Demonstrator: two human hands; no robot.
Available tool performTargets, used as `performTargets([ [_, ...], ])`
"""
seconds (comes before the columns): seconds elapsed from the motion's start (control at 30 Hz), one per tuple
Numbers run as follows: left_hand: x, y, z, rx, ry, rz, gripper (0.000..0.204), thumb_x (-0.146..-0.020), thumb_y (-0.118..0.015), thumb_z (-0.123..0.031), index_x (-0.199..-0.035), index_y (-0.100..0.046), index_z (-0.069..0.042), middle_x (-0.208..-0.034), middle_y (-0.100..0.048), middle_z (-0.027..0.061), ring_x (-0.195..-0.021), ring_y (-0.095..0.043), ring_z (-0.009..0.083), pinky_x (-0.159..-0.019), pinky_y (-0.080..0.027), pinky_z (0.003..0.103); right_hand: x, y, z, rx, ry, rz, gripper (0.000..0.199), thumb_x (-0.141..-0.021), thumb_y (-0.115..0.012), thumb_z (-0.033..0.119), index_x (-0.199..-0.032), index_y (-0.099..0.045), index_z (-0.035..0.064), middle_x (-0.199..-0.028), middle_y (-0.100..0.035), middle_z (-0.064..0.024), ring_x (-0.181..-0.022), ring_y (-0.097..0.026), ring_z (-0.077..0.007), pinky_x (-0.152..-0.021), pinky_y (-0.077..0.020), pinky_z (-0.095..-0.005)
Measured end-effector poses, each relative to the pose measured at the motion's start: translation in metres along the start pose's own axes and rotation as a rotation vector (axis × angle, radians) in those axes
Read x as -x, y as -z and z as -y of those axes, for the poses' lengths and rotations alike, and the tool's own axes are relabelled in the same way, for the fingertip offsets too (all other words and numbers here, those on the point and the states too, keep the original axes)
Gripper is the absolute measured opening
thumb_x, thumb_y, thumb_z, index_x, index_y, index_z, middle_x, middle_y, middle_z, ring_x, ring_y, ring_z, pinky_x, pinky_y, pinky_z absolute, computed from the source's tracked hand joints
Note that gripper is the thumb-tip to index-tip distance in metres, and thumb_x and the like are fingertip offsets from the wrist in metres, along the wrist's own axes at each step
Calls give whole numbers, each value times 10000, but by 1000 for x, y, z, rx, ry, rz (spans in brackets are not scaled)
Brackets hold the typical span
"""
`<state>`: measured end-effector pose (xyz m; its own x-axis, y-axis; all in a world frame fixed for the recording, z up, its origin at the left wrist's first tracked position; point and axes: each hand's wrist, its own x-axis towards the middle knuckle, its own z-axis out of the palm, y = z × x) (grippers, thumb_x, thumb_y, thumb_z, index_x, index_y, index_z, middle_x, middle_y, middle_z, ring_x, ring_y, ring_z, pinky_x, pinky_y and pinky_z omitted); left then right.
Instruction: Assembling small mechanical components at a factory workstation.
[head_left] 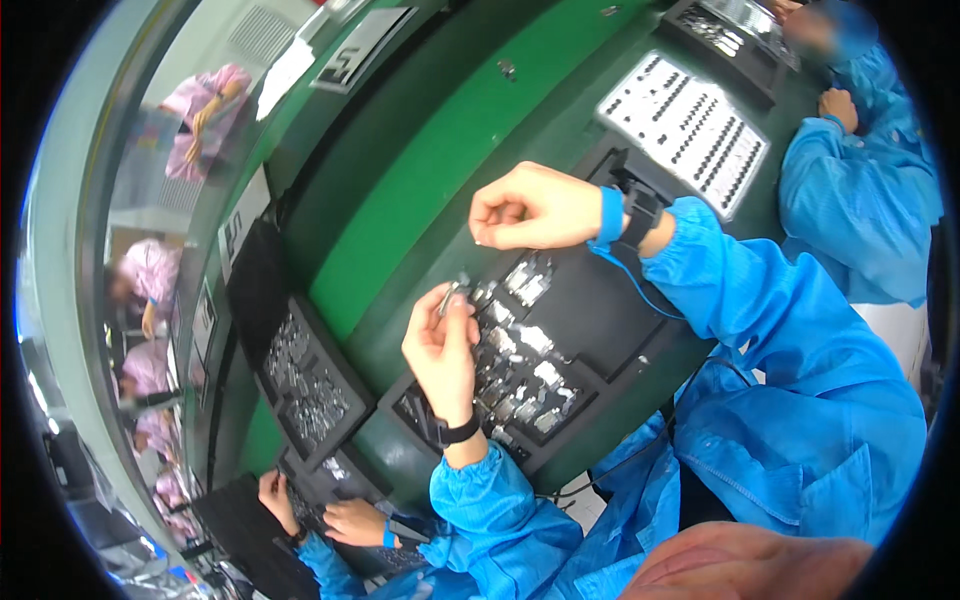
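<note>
**Bench note: two hands over a tray of small metal parts**

Left hand [440, 345]: thumb and forefinger pinched together on one small metal part [450, 296], held upright just above the near-left corner of the black tray [600, 330]. The pinch near the tips leaves most of the part showing, probably so that it can be looked over or lined up.

Right hand [530, 208]: fingers curled inward, tips drawn together near the thumb. Whether anything sits between them cannot be told; too small to resolve. It hovers above the tray's far edge, apart from the left hand. A blue wrist strap [610, 215] with a thin cord runs from this wrist, presumably a grounding lead against static.

The tray lies on the green bench [440, 150] and holds rows of silvery parts [520, 340] in its left half; the right half shows bare black.

Surroundings: a second dark tray [310, 385] of loose shiny pieces lies further left. A white perforated panel [690, 130] sits beyond the right hand. A co-worker's hands [320, 510] work at lower left, another's blue sleeve [850, 190] at right.
</note>
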<state>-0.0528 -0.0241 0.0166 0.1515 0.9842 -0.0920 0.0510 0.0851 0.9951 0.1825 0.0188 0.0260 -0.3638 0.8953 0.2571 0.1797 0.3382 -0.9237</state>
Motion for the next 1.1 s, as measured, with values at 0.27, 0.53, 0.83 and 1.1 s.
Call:
performTargets([
  [0.27,0,-10,5,17,-2,45,185,-974,-605,-80,-1119,-630,32,-681,-535,-20,-590,-451,53,-526,-329,217,9,-18,-5,119,55,87,125,-814,-640,117,-867,-668,8,-654,-662,-75,-519,-608,-147,-502,-471,-295],
  [0.53,6,-13,1,-67,-51,31,186,-993,-599,-94,-1126,-629,32,-695,-538,-28,-604,-446,33,-522,-312,199,7,-24,-1,94,79,82,140,-801,-645,125,-868,-659,3,-650,-645,-88,-533,-612,-168,-513,-481,-307],
  [0.83,4,-16,8,-66,-52,36,189,-991,-615,-100,-1127,-636,28,-716,-551,-34,-608,-458,27,-525,-326,188,8,-24,-4,115,76,82,153,-809,-650,139,-869,-652,-2,-659,-634,-102,-552,-618,-187,-526,-485,-321],
  [1.1,4,-13,13,-116,-97,29,188,-988,-628,-121,-1119,-648,12,-701,-555,-40,-590,-451,17,-506,-316,186,7,-27,-4,109,54,92,150,-808,-646,138,-867,-651,0,-659,-630,-102,-568,-613,-191,-538,-485,-325],
])
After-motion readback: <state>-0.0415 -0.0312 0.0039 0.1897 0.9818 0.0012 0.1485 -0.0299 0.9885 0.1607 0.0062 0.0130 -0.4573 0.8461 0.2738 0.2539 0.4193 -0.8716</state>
